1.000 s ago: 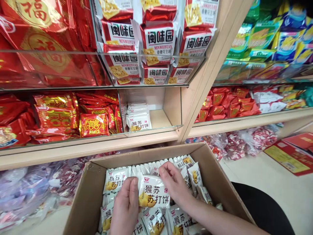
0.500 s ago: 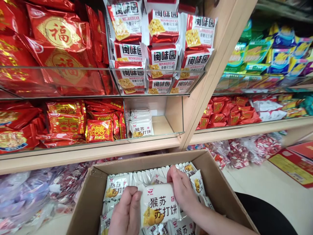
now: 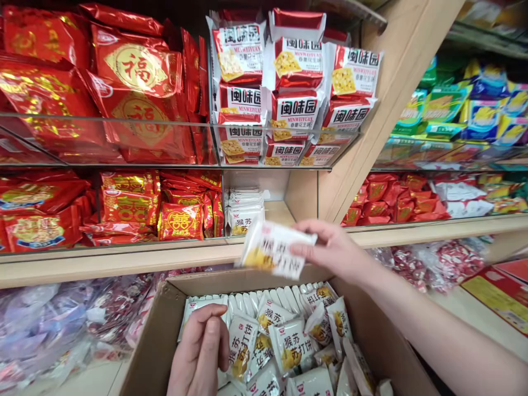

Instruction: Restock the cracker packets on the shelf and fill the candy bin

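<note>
A white soda cracker packet (image 3: 275,250), smeared by motion, is in the grip of my right hand (image 3: 325,247), with the thumb on its front. It hangs above the back wall of the cardboard box (image 3: 187,283), before a short stack of like packets (image 3: 243,217) in the lower shelf compartment. My left hand (image 3: 202,349) is over the left part of the box, its fingers curled with the thumb against them and nothing visible inside. Below it are many loose cracker packets (image 3: 291,344); a row of them stands on edge along the back.
A clear shelf guard (image 3: 284,132) fronts the red-and-white cracker packs (image 3: 295,113) above. Red snack bags (image 3: 138,110) fill the shelves on the left. A wooden upright (image 3: 396,99) divides the shelving. Bagged sweets (image 3: 58,324) lie under the bottom ledge.
My right hand has lifted a cracker packet up and forward from the box toward the lower shelf. The left hand has let go of it and stayed low, fingers curled. The view has shifted slightly.
</note>
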`<state>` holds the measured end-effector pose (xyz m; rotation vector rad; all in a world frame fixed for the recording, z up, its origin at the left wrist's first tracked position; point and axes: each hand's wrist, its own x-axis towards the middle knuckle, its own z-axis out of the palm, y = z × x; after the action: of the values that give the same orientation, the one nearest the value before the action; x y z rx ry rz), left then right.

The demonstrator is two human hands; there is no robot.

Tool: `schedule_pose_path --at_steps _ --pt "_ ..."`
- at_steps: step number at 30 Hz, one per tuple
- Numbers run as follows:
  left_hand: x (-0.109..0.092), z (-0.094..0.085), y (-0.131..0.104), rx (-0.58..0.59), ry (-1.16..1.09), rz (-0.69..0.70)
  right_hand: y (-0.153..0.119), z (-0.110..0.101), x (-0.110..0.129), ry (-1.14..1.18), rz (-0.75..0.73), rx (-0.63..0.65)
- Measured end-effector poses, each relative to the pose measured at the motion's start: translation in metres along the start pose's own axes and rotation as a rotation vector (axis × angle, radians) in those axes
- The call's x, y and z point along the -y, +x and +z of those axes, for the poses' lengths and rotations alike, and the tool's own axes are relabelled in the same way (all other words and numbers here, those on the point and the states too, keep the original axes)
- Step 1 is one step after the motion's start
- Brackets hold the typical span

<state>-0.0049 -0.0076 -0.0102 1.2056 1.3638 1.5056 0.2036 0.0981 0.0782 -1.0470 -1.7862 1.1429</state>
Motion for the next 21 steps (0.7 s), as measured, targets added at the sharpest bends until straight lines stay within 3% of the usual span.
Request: schedule_pose_path --at_steps 3,5,8,12,18,21 --pt "0.006 0.003 -0.001 0.063 0.004 -0.068 0.049 -0.015 -0.001 -0.213 -0.11 -0.215" --pt "0.01 0.004 -0.003 0.119 0.003 -0.081 0.077 -0.014 -0.008 -0.422 -0.127 -0.179" --pt "0.016 0.005 -0.003 0.197 0.038 -0.039 0.104 0.001 -0.02 -0.724 -0.108 -0.005" --pt "0.022 0.002 -0.001 0.244 0.133 0.003 0.115 0.022 -0.028 -0.895 -0.129 0.05" --pt "0.024 0.001 0.003 0.327 0.285 0.076 0.118 0.031 -0.02 -1.123 -0.203 0.017" --pt "0.023 0.001 0.006 0.448 0.407 0.148 0.123 0.037 -0.019 -1.183 -0.176 0.077"
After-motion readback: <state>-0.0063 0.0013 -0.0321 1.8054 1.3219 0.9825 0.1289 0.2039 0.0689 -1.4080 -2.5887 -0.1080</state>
